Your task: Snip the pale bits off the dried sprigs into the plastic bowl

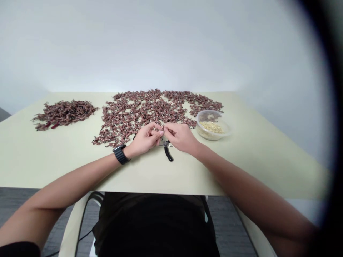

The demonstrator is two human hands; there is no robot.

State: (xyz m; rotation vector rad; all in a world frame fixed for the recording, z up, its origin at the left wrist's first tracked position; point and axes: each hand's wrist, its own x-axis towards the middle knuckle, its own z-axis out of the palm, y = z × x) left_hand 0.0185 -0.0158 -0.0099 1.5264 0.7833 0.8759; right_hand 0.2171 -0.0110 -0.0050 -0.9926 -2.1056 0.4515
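Left hand (143,140) and right hand (180,137) meet at the fingertips, pinching a small item (162,131), too hidden to identify, above black-handled pliers (167,150) on the pale surface (268,167). Reddish-brown pieces (139,110) spread beyond the hands; a denser heap (64,114) lies at left, and a clear plastic bowl (211,134) holding pale bits (211,127) stands at right.

The left hand (143,140) and right hand (180,137) pinch something small (162,129) above black-handled pliers (168,152).
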